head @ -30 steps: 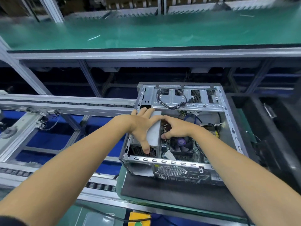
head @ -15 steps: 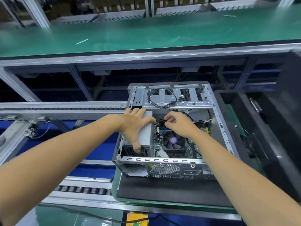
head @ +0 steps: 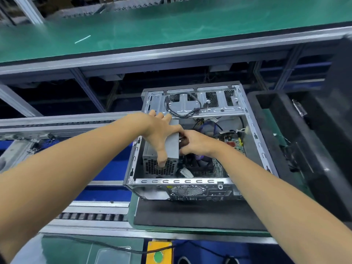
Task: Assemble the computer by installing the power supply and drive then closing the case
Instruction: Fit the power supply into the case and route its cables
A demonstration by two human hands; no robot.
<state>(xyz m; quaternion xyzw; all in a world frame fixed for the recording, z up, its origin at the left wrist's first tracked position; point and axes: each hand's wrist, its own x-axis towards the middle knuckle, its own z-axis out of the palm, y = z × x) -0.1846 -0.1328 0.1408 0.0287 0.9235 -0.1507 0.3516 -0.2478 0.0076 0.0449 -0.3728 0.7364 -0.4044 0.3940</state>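
An open metal computer case [head: 253, 130] lies on its side on a black mat. A grey power supply [head: 172, 147] sits in the case's left part, its honeycomb grille facing me. My left hand [head: 162, 134] spans the power supply from above, thumb on the grille, fingers over the far edge. My right hand [head: 198, 142] reaches into the case beside the power supply, fingers curled at dark cables there; what they pinch is hidden. The CPU fan [head: 202, 162] shows below that hand. A drive bracket [head: 192, 105] with a looped black cable spans the case's far end.
The black mat [head: 190, 214] rests on a green pallet beside a roller conveyor [head: 91, 216]. A black foam tray [head: 297, 141] stands right of the case. A green bench [head: 171, 25] runs across the back. A yellow button box [head: 159, 252] sits at the near edge.
My left hand keeps its grip on the power supply. My right hand has moved up from the fan to the cables beside the power supply's far end. My head came closer to the case.
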